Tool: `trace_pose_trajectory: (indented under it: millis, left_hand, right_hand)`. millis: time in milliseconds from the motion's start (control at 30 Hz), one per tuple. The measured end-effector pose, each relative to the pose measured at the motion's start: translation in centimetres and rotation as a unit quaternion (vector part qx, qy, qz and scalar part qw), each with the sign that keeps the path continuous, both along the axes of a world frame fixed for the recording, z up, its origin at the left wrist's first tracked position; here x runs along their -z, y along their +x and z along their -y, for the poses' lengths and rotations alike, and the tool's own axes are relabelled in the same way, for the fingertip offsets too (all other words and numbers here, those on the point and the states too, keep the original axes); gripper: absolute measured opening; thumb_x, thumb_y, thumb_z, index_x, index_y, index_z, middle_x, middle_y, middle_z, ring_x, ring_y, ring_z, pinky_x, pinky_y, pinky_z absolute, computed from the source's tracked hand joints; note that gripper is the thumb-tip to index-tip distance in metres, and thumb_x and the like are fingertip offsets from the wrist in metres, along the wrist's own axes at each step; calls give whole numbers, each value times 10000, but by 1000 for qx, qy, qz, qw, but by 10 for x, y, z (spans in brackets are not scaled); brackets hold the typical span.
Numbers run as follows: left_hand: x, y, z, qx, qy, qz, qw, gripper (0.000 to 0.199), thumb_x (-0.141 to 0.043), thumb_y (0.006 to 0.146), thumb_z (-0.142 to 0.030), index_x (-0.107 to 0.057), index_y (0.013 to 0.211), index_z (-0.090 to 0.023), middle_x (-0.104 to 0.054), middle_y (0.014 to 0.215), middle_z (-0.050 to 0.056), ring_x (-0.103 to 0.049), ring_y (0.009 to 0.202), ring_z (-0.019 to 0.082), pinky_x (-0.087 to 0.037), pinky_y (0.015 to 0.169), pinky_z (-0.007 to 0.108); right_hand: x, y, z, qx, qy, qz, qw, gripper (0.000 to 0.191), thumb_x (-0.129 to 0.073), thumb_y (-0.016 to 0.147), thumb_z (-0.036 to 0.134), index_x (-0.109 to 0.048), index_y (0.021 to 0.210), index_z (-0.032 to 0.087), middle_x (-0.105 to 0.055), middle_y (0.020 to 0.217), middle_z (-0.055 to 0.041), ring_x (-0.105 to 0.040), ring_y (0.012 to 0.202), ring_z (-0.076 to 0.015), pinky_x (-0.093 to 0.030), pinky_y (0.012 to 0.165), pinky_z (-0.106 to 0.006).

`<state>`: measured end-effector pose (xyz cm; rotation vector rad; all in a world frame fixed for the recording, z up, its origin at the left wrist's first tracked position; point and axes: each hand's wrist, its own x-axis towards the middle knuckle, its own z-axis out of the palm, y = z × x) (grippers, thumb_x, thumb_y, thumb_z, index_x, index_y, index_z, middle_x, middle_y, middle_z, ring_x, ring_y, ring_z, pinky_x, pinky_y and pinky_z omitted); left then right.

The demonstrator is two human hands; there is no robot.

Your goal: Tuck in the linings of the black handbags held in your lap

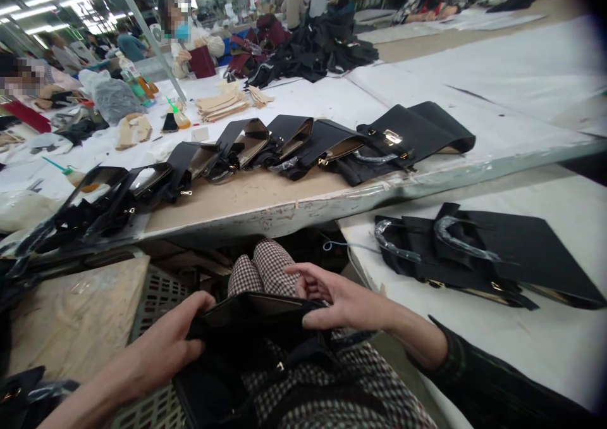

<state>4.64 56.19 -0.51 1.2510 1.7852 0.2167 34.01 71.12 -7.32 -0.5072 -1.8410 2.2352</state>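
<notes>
Black handbag (246,340) on the lap, near centre, resting on checked trousers (270,267), mouth open and facing up. Left hand (168,347) clamped on the bag's near-left rim, thumb over the edge, fingers curled below. Right hand (332,299) at the far-right rim, thumb and forefinger pinching the edge, remaining fingers loosely bent above the opening. Dark sleeve (478,378) covering the right forearm.

Directly beyond the knees: edge of a long worktable (265,207), bare brown board showing where the white cover stops. Along that board, a row of black bags (303,141) lying on their sides, overlapping from far right to near left, gold clasps and wrapped handles visible. Left end of the row running into a tangle of black pieces (71,217) at the table's near-left corner.

To the right, on a lower white surface (545,340), a flat stack of black bags (478,252) with plastic-wrapped handles, well apart from the right hand. To the left, a cardboard sheet (76,315) over a pale plastic crate (161,296), just beside the left hand.

Farther on the table: tan pieces in a stack (220,105), glue bottles with green tips (177,116), a grey plastic bag (111,97). Far end: a heap of dark material (317,52) and several other people seated or standing at work, one holding a maroon piece (202,61).
</notes>
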Motion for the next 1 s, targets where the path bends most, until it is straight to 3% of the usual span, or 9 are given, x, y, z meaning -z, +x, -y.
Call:
trace_pose_trajectory:
  millis: [100, 167, 333, 433, 533, 700, 800, 1000]
  left_hand:
    - [6, 6, -9, 47, 71, 82, 993, 829, -464, 693, -35, -336, 1456, -333, -485, 1462, 18, -438, 1365, 204, -316, 1169, 392]
    - [10, 8, -17, 75, 76, 94, 990, 792, -514, 775, -73, -308, 1478, -375, -419, 1524, 15, -391, 1407, 217, -273, 1193, 417]
    - [21, 11, -35, 139, 78, 36, 987, 422, -681, 842, -344, -571, 1245, -409, -544, 1405, -28, -532, 1273, 223, -429, 1081, 300]
    - [29, 15, -44, 188, 100, -7, 977, 203, -582, 908, -437, -639, 1094, -377, -611, 1273, -30, -598, 1143, 194, -479, 967, 229]
    - [37, 19, -50, 214, 132, -37, 967, 196, -505, 947, -450, -660, 1008, -345, -637, 1191, -23, -619, 1068, 178, -487, 900, 203]
    - [50, 23, -53, 165, 158, -34, 973, 218, -520, 937, -468, -656, 919, -298, -681, 1059, -13, -640, 958, 178, -497, 814, 216]
    - [56, 26, -53, 108, 178, -41, 977, 282, -576, 893, -509, -648, 793, -256, -688, 1096, 14, -635, 988, 213, -487, 861, 266]
    - [61, 29, -54, 54, 157, -22, 986, 317, -592, 866, -544, -664, 768, -252, -688, 1149, 22, -642, 1020, 232, -488, 858, 280]
  right_hand:
    - [15, 0, 2, 13, -41, 6, 999, 703, -786, 740, 217, -454, 1359, 214, -567, 1139, -39, -559, 1070, -177, -428, 1008, -372]
    - [17, 2, 2, 27, -27, 24, 999, 663, -799, 733, 254, -502, 1324, 209, -587, 1167, -51, -567, 1087, -195, -441, 1004, -384]
    - [13, 9, 1, 69, 39, 60, 995, 569, -816, 734, 307, -589, 1247, 209, -639, 1140, -44, -589, 1066, -201, -466, 968, -367]
    - [11, 12, 4, 92, 68, 69, 991, 511, -808, 750, 306, -618, 1216, 214, -662, 1113, -31, -608, 1026, -191, -476, 934, -336]
    - [8, 14, 8, 105, 96, 86, 986, 452, -803, 760, 321, -659, 1175, 214, -682, 1077, -20, -620, 993, -189, -480, 918, -321]
    - [7, 16, 11, 111, 123, 86, 982, 359, -757, 818, 339, -699, 1151, 219, -695, 1043, -20, -629, 968, -183, -480, 891, -294]
    - [11, 16, 11, 121, 141, 59, 981, 286, -745, 834, 329, -725, 1090, 202, -688, 1014, -28, -628, 948, -173, -480, 868, -277]
    - [16, 16, 11, 134, 134, 44, 981, 201, -699, 880, 323, -747, 1036, 206, -680, 985, -26, -626, 952, -163, -473, 889, -272]
